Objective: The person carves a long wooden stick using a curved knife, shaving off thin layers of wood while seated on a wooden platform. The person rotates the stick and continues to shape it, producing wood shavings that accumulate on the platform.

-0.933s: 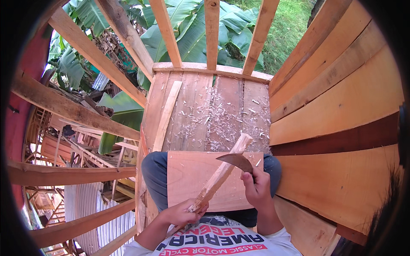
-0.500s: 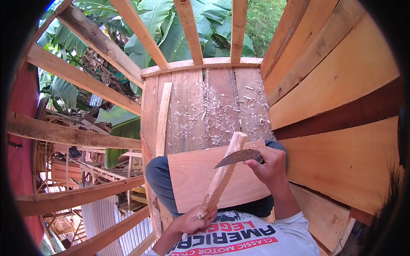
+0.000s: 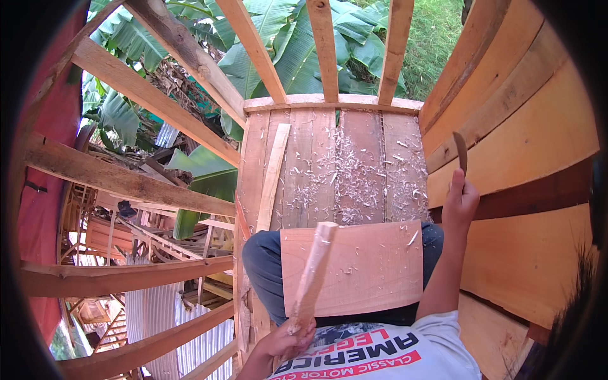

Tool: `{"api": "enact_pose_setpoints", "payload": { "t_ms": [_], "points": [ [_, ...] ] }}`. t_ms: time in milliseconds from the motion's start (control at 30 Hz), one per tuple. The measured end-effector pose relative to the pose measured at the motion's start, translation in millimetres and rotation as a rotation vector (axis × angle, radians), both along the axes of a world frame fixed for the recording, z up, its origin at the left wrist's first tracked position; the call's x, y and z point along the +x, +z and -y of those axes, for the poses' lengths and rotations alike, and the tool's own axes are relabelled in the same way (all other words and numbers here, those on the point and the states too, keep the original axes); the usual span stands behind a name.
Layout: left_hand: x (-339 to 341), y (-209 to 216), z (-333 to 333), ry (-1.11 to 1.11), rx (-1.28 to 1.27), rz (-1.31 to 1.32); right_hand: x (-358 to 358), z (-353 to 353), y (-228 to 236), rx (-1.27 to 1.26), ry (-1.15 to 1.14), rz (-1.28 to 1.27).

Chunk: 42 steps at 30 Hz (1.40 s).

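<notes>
My left hand [image 3: 288, 341] is closed around the lower end of a pale, roughly whittled wooden stick [image 3: 315, 269], which tilts up and away from my body. Beneath the stick a flat wooden board [image 3: 373, 269] lies across my lap. Raised out to the right, my right hand [image 3: 460, 197] is wrapped round the handle of a curved knife [image 3: 460, 152]. The knife's dark blade points upward, apart from the stick, and its handle is mostly hidden in my fist.
Curled wood shavings [image 3: 358, 171] cover much of the plank floor [image 3: 256, 152] ahead. A long narrow wood strip [image 3: 274, 174] lies at the left. Plank walls [image 3: 525, 174] rise on the right; spaced wooden slats [image 3: 126, 180] stand on the left, with banana leaves [image 3: 304, 57] beyond.
My right hand has lifted the knife off the stick and swung it up to the right. The stick stays in my left hand, somewhat more upright. The whole view has shifted.
</notes>
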<state>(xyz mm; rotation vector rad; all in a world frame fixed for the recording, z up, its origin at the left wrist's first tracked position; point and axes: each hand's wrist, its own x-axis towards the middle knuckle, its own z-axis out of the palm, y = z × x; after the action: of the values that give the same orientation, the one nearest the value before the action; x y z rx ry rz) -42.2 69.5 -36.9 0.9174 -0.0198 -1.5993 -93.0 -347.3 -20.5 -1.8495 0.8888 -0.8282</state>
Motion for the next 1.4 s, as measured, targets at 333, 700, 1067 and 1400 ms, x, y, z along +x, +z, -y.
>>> {"api": "enact_pose_setpoints", "payload": {
  "t_ms": [333, 700, 1067, 1400],
  "points": [
    [29, 2, 23, -0.071, -0.127, -0.376, 21, -108, 0, -0.305, 0.531, -0.189],
    [13, -29, -22, -0.024, -0.021, -0.777, -15, -94, -23, 0.115, 0.448, -0.513],
    [-6, -42, -36, -0.111, 0.117, -0.889, -17, -153, -34, -0.184, 0.746, -0.929],
    [-12, -49, -32, -0.066, 0.122, -0.91, -6, -144, -35, -0.363, 0.661, -1.035]
  ]
}}
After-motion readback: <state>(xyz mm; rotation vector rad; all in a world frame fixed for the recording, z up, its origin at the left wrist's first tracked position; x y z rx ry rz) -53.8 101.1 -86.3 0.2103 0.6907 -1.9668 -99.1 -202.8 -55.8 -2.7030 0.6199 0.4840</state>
